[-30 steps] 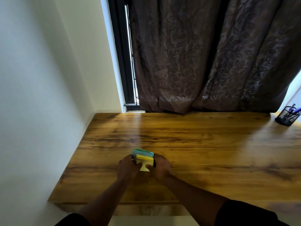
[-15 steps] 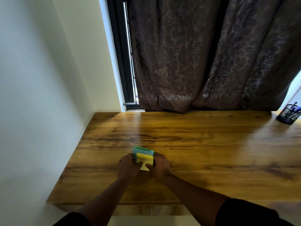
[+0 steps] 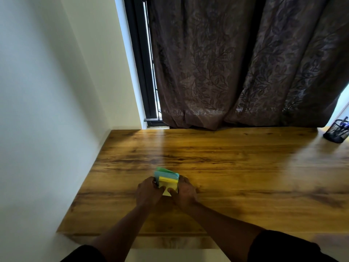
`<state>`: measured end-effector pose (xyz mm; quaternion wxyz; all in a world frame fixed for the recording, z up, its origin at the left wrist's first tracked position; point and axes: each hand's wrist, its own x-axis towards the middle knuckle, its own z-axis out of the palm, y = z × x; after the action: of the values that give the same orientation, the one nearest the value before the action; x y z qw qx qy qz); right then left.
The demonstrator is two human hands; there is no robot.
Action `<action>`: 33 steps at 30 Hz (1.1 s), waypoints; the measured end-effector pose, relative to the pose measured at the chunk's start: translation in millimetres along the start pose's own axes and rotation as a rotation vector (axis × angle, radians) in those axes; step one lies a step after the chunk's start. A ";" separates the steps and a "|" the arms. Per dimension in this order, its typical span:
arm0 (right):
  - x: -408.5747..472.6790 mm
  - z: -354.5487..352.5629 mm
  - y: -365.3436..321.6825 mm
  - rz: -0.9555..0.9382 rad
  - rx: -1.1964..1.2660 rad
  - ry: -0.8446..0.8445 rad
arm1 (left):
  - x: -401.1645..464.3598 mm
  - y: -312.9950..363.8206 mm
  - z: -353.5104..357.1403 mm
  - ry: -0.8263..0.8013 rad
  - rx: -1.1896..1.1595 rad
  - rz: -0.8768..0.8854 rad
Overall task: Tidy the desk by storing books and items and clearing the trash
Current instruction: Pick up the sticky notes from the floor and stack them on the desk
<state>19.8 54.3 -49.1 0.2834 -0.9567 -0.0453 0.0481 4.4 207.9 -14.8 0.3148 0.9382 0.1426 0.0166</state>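
My left hand (image 3: 148,191) and right hand (image 3: 184,192) still pinch a small stack of yellow, blue and green sticky notes (image 3: 167,180) between them, low over the near-left part of the wooden desk (image 3: 236,167). Nothing has shifted in the last second, so storing it remains undone.
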 end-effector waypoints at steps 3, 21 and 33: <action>1.1 -0.6 0.5 -0.015 0.019 0.003 | 1.9 -3.8 -0.4 -0.028 0.000 0.016; 5.5 -11.5 1.8 -0.016 0.180 0.028 | 24.8 -0.9 -7.5 -0.247 0.011 0.062; 10.0 -10.4 -4.4 0.025 0.217 0.068 | 27.1 -8.3 1.9 -0.202 0.069 0.102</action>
<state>30.7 53.5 -38.7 0.3861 -0.9220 -0.0181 0.0240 28.6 220.6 -22.9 0.2939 0.9514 0.0628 -0.0672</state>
